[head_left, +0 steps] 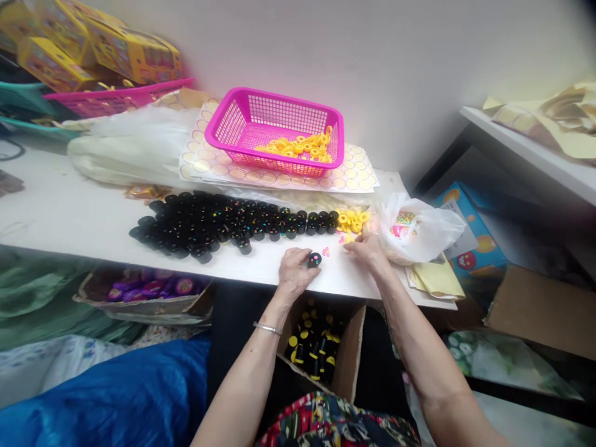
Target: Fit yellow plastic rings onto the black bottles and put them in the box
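Observation:
My left hand is closed around a small black cylinder at the table's front edge, with small coloured bits showing on its top. Just right of it lie small pink pieces. My right hand rests by the small pile of yellow rings, its thumb and fingers pinched together. Whatever may be between those fingertips is too small to make out. To the left spreads a large group of similar black cylinders, many with coloured specks on top.
Behind stands a pink basket holding yellow rings, on sheets of round stickers. A white plastic bag with coloured beads sits right. Below the white table, an open carton of black-and-yellow pieces is between the knees.

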The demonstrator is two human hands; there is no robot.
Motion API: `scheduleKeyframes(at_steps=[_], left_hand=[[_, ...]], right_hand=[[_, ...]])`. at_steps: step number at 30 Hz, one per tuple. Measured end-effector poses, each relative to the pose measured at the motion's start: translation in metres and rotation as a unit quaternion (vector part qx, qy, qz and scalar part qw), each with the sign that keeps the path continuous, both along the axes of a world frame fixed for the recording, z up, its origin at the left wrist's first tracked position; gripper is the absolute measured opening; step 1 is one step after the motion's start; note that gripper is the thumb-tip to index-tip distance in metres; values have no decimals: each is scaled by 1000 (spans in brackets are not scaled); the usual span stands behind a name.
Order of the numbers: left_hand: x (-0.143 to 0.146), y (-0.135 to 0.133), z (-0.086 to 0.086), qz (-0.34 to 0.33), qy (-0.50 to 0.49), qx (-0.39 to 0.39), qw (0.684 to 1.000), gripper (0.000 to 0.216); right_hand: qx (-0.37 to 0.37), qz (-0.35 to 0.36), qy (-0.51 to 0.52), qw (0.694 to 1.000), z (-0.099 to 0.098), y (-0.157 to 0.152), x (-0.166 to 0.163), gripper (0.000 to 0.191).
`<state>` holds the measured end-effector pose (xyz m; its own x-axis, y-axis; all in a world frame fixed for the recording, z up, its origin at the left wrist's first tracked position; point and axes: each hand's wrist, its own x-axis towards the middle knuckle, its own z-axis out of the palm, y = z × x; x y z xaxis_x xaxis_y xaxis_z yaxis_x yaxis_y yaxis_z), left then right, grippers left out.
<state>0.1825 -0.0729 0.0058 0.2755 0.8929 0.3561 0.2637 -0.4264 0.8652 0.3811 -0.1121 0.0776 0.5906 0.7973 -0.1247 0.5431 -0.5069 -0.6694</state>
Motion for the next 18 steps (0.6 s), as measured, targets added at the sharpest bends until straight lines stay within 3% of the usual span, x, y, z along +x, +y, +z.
scheduleKeyframes(at_steps=[4,8,12,18], left_hand=[[-10,-6,13,0,-108,-45,993,39],[-14,-24,33,75,-250,-190,946,24],[-8,-42,51,23,-307,-336,890,24],[-3,-37,65,16,-382,-416,825,22]], right_hand=[[90,147,-17,985,13,-18,-22,24],[117,265,-13,957,22,-30,-56,15],[138,312,13,940,25,-38,-79,7],[203,326,-9,923,20,-37,-83,4]])
